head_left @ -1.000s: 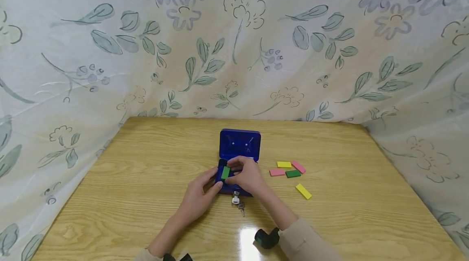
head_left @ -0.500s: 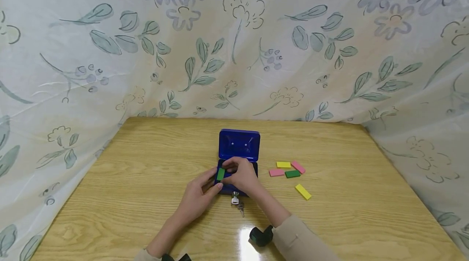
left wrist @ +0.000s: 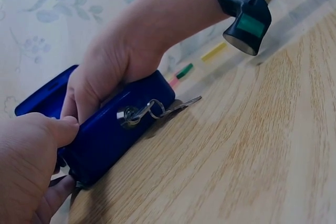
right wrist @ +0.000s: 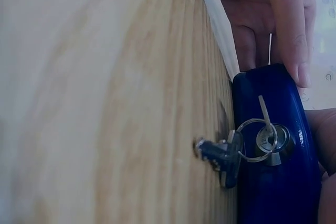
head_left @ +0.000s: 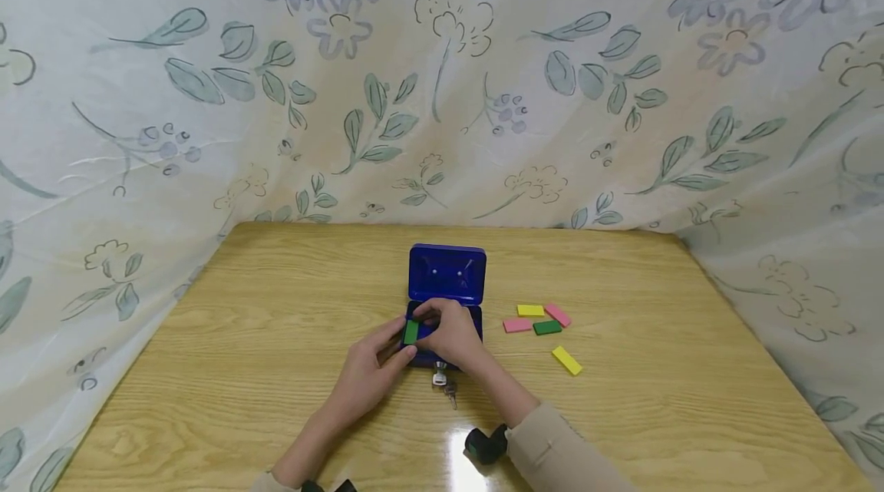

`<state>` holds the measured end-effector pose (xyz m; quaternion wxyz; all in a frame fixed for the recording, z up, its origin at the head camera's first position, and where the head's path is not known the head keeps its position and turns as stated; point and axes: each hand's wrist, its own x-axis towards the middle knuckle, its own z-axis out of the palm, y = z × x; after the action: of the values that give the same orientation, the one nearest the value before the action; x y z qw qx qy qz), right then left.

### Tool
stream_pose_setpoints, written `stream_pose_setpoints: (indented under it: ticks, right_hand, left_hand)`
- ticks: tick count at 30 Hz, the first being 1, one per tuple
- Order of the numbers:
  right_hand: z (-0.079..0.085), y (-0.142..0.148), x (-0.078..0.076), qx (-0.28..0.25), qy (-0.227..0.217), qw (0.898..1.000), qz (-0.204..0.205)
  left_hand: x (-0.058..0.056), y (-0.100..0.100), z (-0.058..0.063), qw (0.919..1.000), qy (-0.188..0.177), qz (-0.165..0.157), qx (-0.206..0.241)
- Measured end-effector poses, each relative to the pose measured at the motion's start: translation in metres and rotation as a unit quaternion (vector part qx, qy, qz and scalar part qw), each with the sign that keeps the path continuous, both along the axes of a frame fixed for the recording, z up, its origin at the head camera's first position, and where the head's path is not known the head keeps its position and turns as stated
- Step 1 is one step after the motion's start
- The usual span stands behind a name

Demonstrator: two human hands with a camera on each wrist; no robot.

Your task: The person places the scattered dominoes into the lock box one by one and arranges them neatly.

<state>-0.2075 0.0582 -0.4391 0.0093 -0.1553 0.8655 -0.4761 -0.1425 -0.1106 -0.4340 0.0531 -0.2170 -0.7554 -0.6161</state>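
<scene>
A small blue cash box (head_left: 447,275) stands on the table with its lid raised. My left hand (head_left: 367,373) holds the box's left side, thumb on the front rim in the left wrist view and a finger low at its corner. Over the box's inside, my right hand (head_left: 452,335) pinches a green block (head_left: 410,331) between thumb and fingers. The block is lined up along the left wall. From the front lock (right wrist: 273,142) sticks a key, with a key ring (right wrist: 245,153) and a second key hanging. The right fingertips are partly hidden inside the box in the left wrist view.
Right of the box lie two pink blocks, one of them the nearer pink block (head_left: 517,325), a dark green block (head_left: 548,328) and two yellow ones, the far yellow block (head_left: 530,311) and the near yellow block (head_left: 567,361). A floral curtain (head_left: 442,93) hangs behind the wooden table (head_left: 276,285).
My right hand has moved left inside the box with the green block, which has turned to lie along the left wall. My left hand has stayed on the box.
</scene>
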Motion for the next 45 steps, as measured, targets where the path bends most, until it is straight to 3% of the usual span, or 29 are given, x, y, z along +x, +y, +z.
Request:
stream_pose_setpoints:
  ticks: [15,45]
  right_hand:
    - [0.0044,-0.0011,0.0034,0.003,-0.006,1.000,-0.005]
    - [0.0040,-0.0030,0.0039,0.013,-0.003,1.000,-0.013]
  left_hand:
    - [-0.0009,-0.0045,-0.0017,0.9996,0.003,-0.027,-0.003]
    - [0.0019,-0.0024,0.0017,0.9997,0.002,-0.019,-0.013]
